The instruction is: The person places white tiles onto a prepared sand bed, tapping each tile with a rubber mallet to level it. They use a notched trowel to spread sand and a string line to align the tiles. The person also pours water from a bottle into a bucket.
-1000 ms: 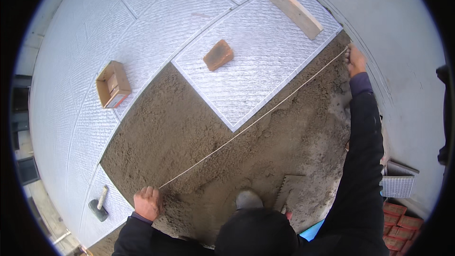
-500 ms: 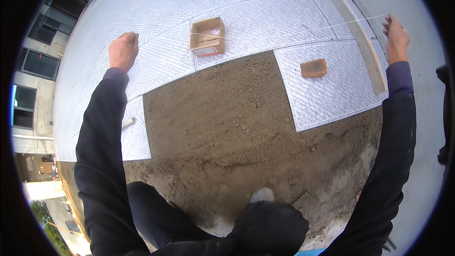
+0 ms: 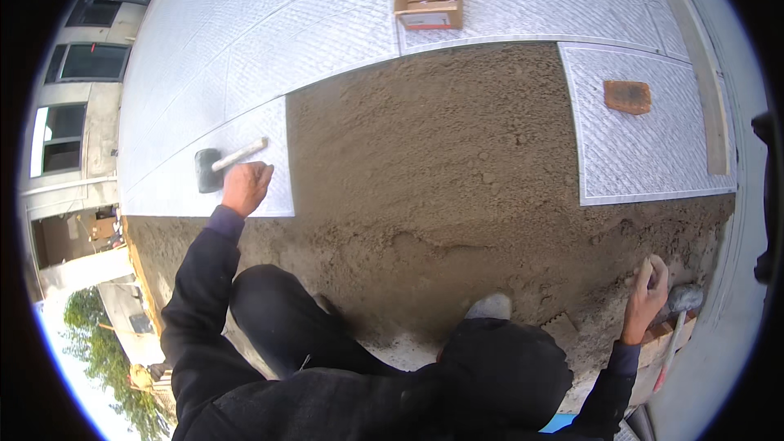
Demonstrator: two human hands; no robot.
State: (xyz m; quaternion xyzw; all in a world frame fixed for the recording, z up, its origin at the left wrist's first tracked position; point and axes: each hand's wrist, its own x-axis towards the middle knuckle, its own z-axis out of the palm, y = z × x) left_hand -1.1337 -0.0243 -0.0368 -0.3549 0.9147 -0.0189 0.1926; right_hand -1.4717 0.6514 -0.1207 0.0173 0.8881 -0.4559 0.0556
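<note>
My left hand [image 3: 247, 186] is low over a white tile [image 3: 273, 180], its fingers pressed together beside the pale handle of a rubber mallet [image 3: 209, 170] with a dark head. Whatever those fingers hold is too small to make out. At the lower right, my right hand [image 3: 645, 298] points upward with thumb and fingers pinched, above the edge of the sand bed. No string shows clearly in the pinch. Between my hands spreads the bed of damp brown sand or mortar [image 3: 425, 155]. A thin white line crosses an open cardboard box [image 3: 429, 18] on the tiles ahead.
An orange-brown brick [image 3: 627, 97] sits on the right tile [image 3: 653, 155]. A long straight bar [image 3: 702, 73] lies along the right wall [image 3: 719, 318]. By my right hand are a trowel [image 3: 684, 298] and bricks [image 3: 657, 331]. My shoe [image 3: 490, 306] rests on the bed's near part.
Both hands have come down and back toward me from holding a white string stretched across the tiles. The left is now by the mallet, the right near the trowel. The view has shifted.
</note>
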